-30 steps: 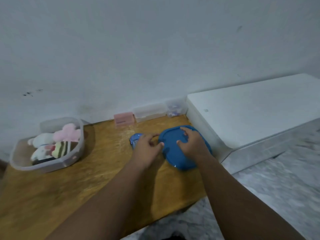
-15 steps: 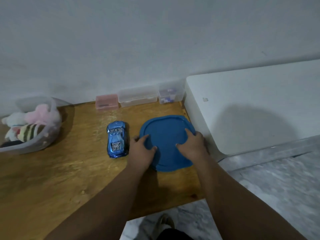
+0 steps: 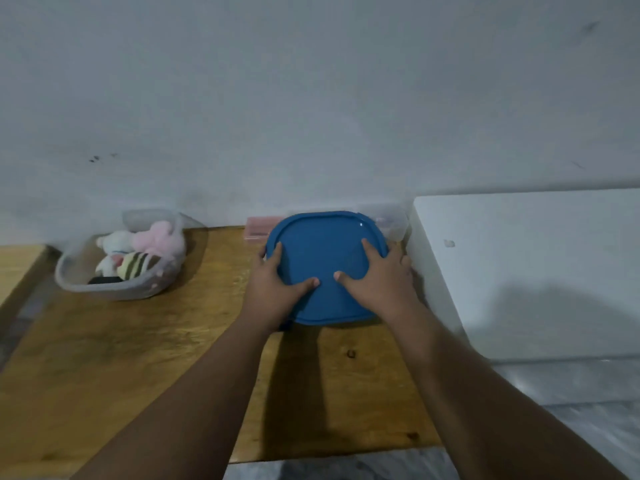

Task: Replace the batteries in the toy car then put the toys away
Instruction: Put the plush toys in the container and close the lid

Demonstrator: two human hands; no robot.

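Hands grip a blue lid [image 3: 323,258] from both sides: the left hand [image 3: 273,287] wraps its left edge with thumb on top, and the right hand [image 3: 375,280] lies spread over its right part, fingers curling past the rim. The lid is tilted up above a worn wooden tabletop [image 3: 138,358] set against a pale grey wall [image 3: 311,98]. To the left sits a clear tub [image 3: 114,289] holding plush toys [image 3: 145,251]. Small plastic boxes [image 3: 393,223] line the wall behind the lid. A white cabinet [image 3: 536,271] adjoins the tabletop's right side, with grey marbled floor [image 3: 595,420] below it. The toy car is hidden.
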